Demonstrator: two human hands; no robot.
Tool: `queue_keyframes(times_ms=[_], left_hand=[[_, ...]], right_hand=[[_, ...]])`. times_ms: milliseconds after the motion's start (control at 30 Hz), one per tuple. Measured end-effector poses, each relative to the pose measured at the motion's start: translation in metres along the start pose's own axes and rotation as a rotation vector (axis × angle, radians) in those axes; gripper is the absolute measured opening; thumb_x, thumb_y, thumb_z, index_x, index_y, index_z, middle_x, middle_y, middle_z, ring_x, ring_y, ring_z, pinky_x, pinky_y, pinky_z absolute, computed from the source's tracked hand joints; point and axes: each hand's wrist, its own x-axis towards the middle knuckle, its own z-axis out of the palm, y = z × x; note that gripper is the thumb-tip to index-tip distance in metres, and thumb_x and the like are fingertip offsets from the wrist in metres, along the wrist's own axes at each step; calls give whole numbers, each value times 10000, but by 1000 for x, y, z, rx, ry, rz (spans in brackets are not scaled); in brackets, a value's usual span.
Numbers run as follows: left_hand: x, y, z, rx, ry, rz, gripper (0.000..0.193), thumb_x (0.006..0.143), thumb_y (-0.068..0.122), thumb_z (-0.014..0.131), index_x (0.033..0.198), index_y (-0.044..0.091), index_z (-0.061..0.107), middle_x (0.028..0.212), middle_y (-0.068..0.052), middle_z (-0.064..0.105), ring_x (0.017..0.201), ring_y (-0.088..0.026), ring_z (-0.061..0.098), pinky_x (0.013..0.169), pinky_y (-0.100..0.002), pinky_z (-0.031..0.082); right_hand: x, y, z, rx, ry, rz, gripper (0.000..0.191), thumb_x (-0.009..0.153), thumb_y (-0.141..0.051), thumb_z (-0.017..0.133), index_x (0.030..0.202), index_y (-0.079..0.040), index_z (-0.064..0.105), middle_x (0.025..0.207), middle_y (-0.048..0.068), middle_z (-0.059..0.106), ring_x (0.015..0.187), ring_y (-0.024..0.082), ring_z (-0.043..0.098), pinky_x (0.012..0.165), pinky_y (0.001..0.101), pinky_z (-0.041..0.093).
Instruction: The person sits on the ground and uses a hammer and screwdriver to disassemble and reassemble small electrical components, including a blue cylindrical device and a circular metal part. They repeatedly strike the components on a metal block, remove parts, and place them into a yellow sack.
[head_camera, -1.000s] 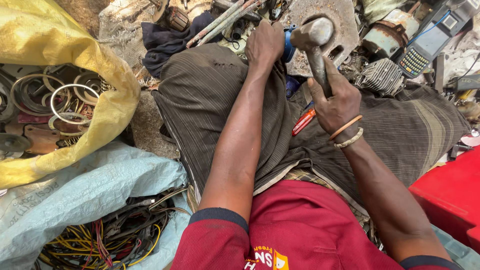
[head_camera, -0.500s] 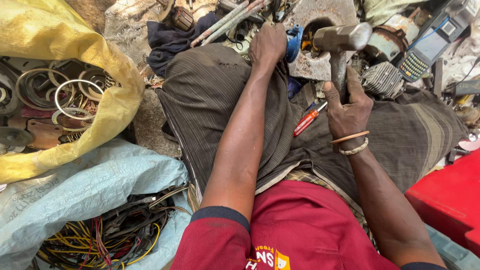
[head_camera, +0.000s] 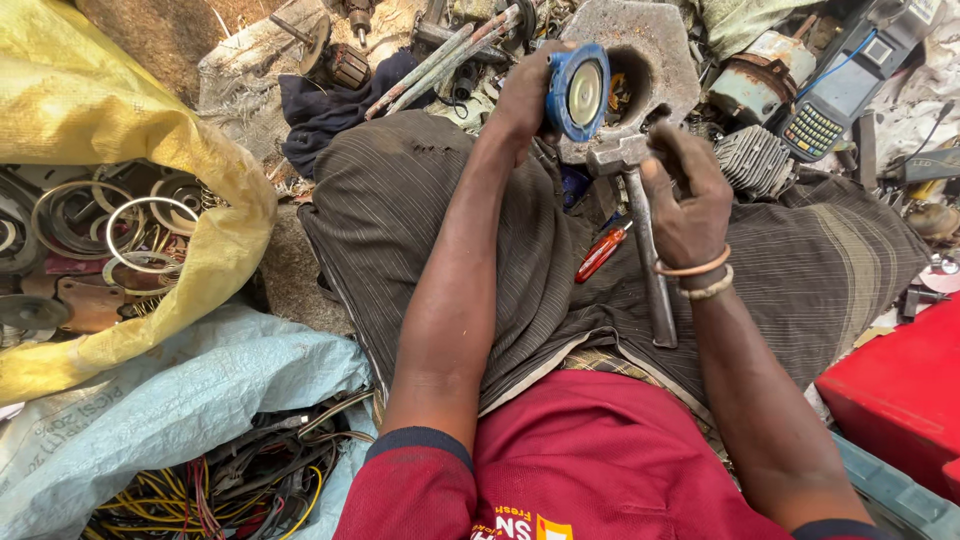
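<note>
While a small blue round speaker (head_camera: 578, 92) is being held upright in the left hand (head_camera: 527, 98) against a grey stone block (head_camera: 640, 50), a hammer (head_camera: 640, 225) is being gripped by the right hand (head_camera: 685, 195); a well-aimed blow appears called for.

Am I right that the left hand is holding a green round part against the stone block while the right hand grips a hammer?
Not quite: the round part is blue, not green, as the head view shows. The rest stands: the left hand holds it against the stone block, and the right hand grips the hammer.
</note>
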Motion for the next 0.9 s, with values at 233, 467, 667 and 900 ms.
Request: queue_keyframes(times_ms=[233, 467, 667, 900], left_hand=[[-29, 1, 10, 142, -73, -219, 484, 1023, 505, 336, 994, 127, 636, 635, 20, 614, 441, -52, 547, 308, -222, 391], [-31, -13, 17, -50, 24, -131, 499, 971, 604, 541, 896, 128, 670, 660, 10, 633, 503, -68, 605, 352, -215, 377], [-28, -1, 22, 353, 194, 222, 649, 894, 708, 575, 1053, 114, 783, 837, -40, 755, 728, -133, 723, 625, -274, 557], [-39, 4, 32, 550, 310, 376, 705, 854, 748, 626, 1118, 121, 809, 1067, -53, 784, 969, -167, 746, 836, -316, 583]], right_hand=[[79, -46, 6, 149, -289, -397, 273, 1071, -137, 734, 1333, -83, 683, 1357, 124, 704, 1286, 257, 692, 1092, 368, 594], [69, -62, -6, -291, -136, -786, 195, 992, 17, 828, 1125, -91, 736, 1142, 81, 743, 1103, 281, 711, 959, 371, 603], [43, -73, 10, 62, 40, -206, 465, 955, -200, 839, 1323, -13, 624, 1130, 107, 672, 1058, 206, 688, 923, 338, 584], [41, -69, 27, 277, 51, -6, 432, 1042, -261, 776, 1313, 60, 671, 1126, 142, 762, 1023, 191, 736, 882, 316, 622]])
